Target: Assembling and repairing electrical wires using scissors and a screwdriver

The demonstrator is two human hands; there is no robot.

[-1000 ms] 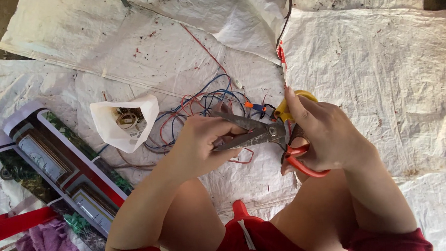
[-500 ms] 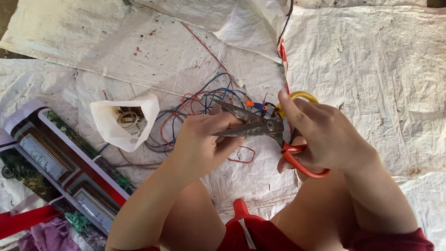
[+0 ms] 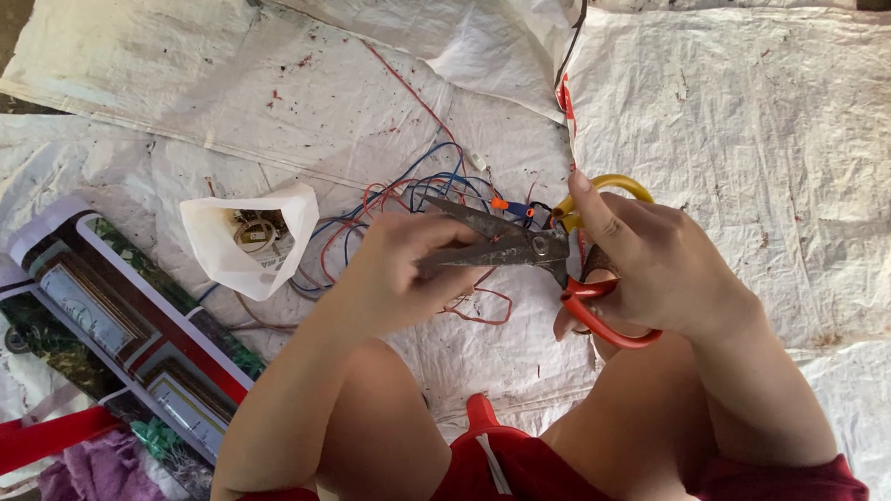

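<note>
A pair of scissors (image 3: 526,246), with one yellow and one red handle loop, is gripped by the right hand (image 3: 655,265), whose fingers are curled through and around the loops. The blades are parted slightly and point toward the left hand (image 3: 404,274). The left hand is closed into a loose fist just beside the blade tips; a thin wire appears to be pinched there, though this cannot be told for certain. A tangle of red and blue wires (image 3: 408,199) lies just behind both hands on the white woven sheet (image 3: 771,124). An open white plastic bag (image 3: 251,234) stands to the left, near printed rolled sheets (image 3: 112,316).
</note>
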